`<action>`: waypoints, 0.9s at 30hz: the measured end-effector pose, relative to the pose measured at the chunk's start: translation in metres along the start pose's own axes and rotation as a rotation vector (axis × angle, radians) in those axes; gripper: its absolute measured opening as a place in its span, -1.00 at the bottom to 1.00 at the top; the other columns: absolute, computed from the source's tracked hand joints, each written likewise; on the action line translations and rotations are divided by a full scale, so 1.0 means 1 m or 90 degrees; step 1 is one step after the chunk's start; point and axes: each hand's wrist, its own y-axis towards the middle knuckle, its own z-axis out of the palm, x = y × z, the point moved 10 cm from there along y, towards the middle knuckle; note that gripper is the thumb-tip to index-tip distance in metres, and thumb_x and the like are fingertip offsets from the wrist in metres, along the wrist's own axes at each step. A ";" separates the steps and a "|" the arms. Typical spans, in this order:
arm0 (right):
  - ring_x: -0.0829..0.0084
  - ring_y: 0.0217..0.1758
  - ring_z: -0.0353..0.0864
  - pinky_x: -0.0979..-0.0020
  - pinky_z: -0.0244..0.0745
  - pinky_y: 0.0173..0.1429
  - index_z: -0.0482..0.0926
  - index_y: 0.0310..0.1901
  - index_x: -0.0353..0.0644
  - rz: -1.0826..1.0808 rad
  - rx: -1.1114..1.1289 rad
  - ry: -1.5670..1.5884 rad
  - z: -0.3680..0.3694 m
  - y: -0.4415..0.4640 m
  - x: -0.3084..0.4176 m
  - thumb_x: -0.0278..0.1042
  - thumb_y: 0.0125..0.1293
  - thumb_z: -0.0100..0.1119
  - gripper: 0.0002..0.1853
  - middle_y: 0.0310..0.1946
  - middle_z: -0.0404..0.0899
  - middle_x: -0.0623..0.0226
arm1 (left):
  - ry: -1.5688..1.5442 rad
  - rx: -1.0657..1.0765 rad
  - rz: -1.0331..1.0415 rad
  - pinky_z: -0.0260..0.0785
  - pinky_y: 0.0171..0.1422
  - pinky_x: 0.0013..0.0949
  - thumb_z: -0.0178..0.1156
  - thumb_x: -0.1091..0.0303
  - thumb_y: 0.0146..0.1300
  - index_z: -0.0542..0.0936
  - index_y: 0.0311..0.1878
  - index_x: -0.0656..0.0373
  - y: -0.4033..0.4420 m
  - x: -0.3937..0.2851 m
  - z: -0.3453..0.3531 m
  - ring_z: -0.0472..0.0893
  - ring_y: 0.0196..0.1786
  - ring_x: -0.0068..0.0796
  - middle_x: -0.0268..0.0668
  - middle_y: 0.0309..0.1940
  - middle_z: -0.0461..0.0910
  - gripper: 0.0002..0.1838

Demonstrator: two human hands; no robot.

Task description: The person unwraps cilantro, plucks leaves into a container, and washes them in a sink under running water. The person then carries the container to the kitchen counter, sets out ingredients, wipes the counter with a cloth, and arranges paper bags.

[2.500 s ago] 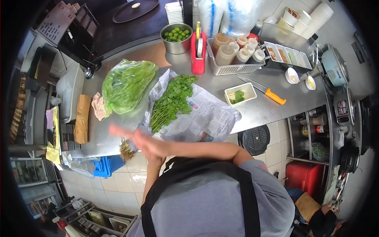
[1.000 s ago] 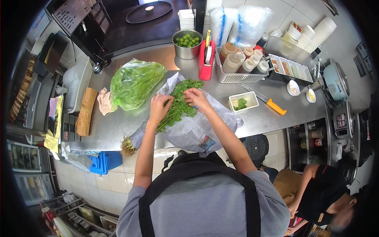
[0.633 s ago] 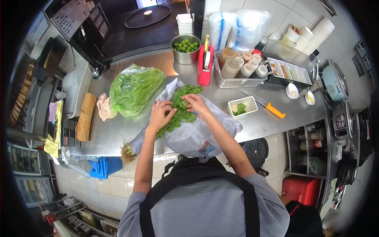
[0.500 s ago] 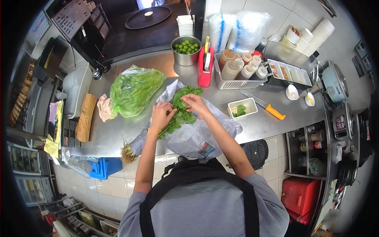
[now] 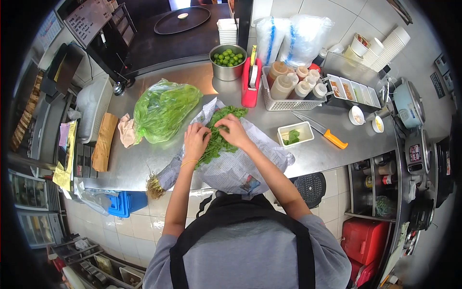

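A leafy bunch of coriander (image 5: 223,144) lies on a sheet of printed newspaper (image 5: 240,169), its roots (image 5: 154,186) sticking out past the counter's front edge. My left hand (image 5: 196,139) curls round the stems on the near left side of the bunch. Close beside it, my right hand (image 5: 233,131) pinches into the leaves with bent fingers; the fingertips are partly hidden by the greens. A small white tub (image 5: 302,131) to the right holds a few green leaves (image 5: 291,137).
A bag of lettuce (image 5: 166,111) stands left of the newspaper. At the right lies a knife with an orange handle (image 5: 335,138). Behind are a pot of limes (image 5: 226,72), a red tape dispenser (image 5: 250,89) and a basket (image 5: 291,103) of sauce bottles.
My right hand has moved slightly left and nearer to my left hand, its fingers lower in the leaves. My left hand stays nearly in place.
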 end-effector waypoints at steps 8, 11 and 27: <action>0.27 0.03 0.30 0.16 0.16 0.09 0.59 -0.53 -0.16 -0.214 -0.065 -0.412 0.014 0.001 0.067 -0.37 -0.13 0.23 -0.90 -0.22 0.40 0.32 | 0.003 -0.008 0.005 0.22 -0.12 -0.24 0.28 0.39 -0.05 0.55 -0.34 0.06 0.000 -0.008 -0.004 0.40 -0.11 -0.27 -0.35 -0.26 0.43 -0.84; 0.27 0.05 0.29 0.17 0.16 0.11 0.59 -0.52 -0.17 -0.237 -0.071 -0.451 0.021 0.000 0.068 -0.36 -0.14 0.21 -0.89 -0.22 0.39 0.29 | -0.001 -0.018 0.010 0.23 -0.11 -0.24 0.29 0.40 -0.08 0.54 -0.33 0.07 -0.001 -0.008 -0.003 0.40 -0.10 -0.26 -0.35 -0.25 0.43 -0.81; 0.34 -0.19 0.45 0.28 0.30 -0.14 0.62 -0.43 -0.08 0.050 -0.244 0.029 -0.018 -0.008 -0.021 -0.30 -0.01 0.30 -0.89 -0.33 0.52 0.37 | -0.012 0.000 0.007 0.22 -0.06 -0.25 0.28 0.37 -0.02 0.56 -0.31 0.01 -0.001 -0.007 0.002 0.40 -0.08 -0.28 -0.36 -0.24 0.44 -0.84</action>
